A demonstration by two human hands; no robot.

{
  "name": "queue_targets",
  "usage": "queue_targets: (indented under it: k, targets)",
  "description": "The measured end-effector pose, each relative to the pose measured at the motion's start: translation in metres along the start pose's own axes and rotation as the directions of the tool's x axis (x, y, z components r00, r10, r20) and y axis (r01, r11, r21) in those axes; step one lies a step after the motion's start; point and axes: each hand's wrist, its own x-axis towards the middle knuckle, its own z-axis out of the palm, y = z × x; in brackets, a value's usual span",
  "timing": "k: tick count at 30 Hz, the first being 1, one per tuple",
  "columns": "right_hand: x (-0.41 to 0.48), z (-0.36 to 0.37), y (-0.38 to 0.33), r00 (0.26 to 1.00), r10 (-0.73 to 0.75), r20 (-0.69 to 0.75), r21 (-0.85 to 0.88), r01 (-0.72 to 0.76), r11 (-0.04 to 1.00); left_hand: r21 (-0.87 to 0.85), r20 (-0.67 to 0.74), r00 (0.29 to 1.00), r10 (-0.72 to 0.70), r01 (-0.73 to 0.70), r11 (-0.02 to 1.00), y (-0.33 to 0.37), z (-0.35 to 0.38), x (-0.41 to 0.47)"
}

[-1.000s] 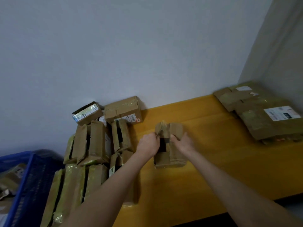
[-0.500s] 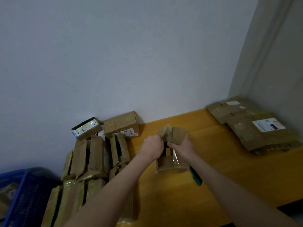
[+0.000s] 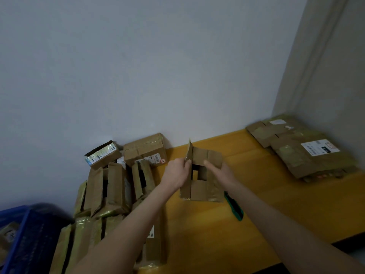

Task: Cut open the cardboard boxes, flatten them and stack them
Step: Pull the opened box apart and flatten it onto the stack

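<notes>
The head camera gives me one small brown box (image 3: 203,184) standing on the yellow table (image 3: 276,198), near the middle, with its top flaps open. Two hands are on it. The left hand (image 3: 175,174) pinches the left flap, which stands upright, between the thumb and curled fingers. The right hand (image 3: 223,172) holds the far right flap: its thumb lies pressed on the front face, and its other fingers are hidden behind the cardboard. One green cutter (image 3: 234,207) lies on the table just right of the box, partly under the right forearm.

To the left is a pile (image 3: 110,186) of opened, taped boxes. They overlap, so I cannot count them surely. At its far end, against the wall (image 3: 158,66), sit two more: a printed carton (image 3: 102,155) with a barcode sticker, and a taped brown carton (image 3: 145,150) with a white barcode sticker and a small red one. The writing on both is too small to read.

At the far right lies one flat stack (image 3: 308,161) of flattened boxes, bearing a large white label (image 3: 320,147) and a smaller white label (image 3: 277,122), print unreadable. One blue crate (image 3: 29,240) stands at the near left.
</notes>
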Motion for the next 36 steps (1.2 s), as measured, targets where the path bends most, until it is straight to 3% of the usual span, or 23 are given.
queue_targets:
  k: [3,5,7,11,14,16,18,20,23,25,27,30,33,36]
  targets:
    - [-0.001,0.0,0.002,0.992,-0.052,-0.112,-0.381,0.006,0.925,-0.094,0.019,0.999,0.049,-0.047,0.994,0.003,0.002,-0.004]
    - [0.001,-0.006,0.003,0.993,-0.049,-0.105,-0.495,-0.009,0.869,-0.123,0.028,0.998,0.054,-0.051,0.991,0.002,-0.002,-0.005]
    - [0.001,-0.01,0.001,0.998,-0.048,-0.033,-0.412,0.031,0.911,-0.163,0.032,0.999,0.035,-0.029,0.986,-0.004,-0.007,-0.005]
    - [-0.001,-0.027,0.004,0.994,-0.022,-0.105,-0.052,0.016,0.999,-0.321,0.012,0.996,-0.088,0.087,0.943,-0.022,-0.02,0.0]
    - [-0.004,-0.037,0.007,0.999,0.043,0.029,0.18,-0.048,0.983,-0.461,0.033,0.983,-0.181,0.175,0.87,-0.037,-0.03,0.0]
    - [-0.006,-0.038,0.01,0.996,0.076,0.04,0.174,-0.082,0.981,-0.509,0.085,0.975,-0.203,0.218,0.833,-0.042,-0.032,0.0]
    - [-0.006,-0.036,0.011,0.996,0.038,-0.076,-0.01,-0.039,0.999,-0.516,0.125,0.972,-0.198,0.234,0.824,-0.041,-0.03,0.0]
    - [-0.005,-0.032,0.008,0.972,-0.11,-0.207,-0.342,0.033,0.939,-0.465,0.133,0.977,-0.168,0.211,0.86,-0.035,-0.026,0.0]
    - [-0.006,-0.026,-0.001,0.916,-0.366,-0.166,-0.776,0.108,0.622,-0.298,0.145,0.988,-0.05,0.092,0.95,-0.021,-0.023,0.002]
    - [-0.004,-0.023,-0.007,0.915,-0.4,-0.05,-0.916,0.118,0.384,-0.203,0.149,0.989,0.012,0.019,0.979,-0.011,-0.024,0.003]
    - [-0.003,-0.019,-0.01,0.915,-0.403,0.022,-0.964,0.126,0.234,-0.118,0.165,0.983,0.077,-0.057,0.991,-0.002,-0.026,0.005]
    - [-0.003,-0.015,-0.011,0.864,-0.503,0.033,-0.979,0.13,0.16,-0.057,0.199,0.966,0.168,-0.159,0.986,0.005,-0.027,0.008]
    - [-0.006,-0.012,-0.016,0.882,-0.464,0.082,-0.958,0.198,0.209,0.051,0.183,0.96,0.211,-0.224,0.973,0.003,-0.03,0.013]
    - [-0.009,-0.014,-0.019,0.901,-0.411,0.14,-0.927,0.265,0.267,0.319,0.137,0.957,0.255,-0.287,0.903,-0.002,-0.031,0.015]
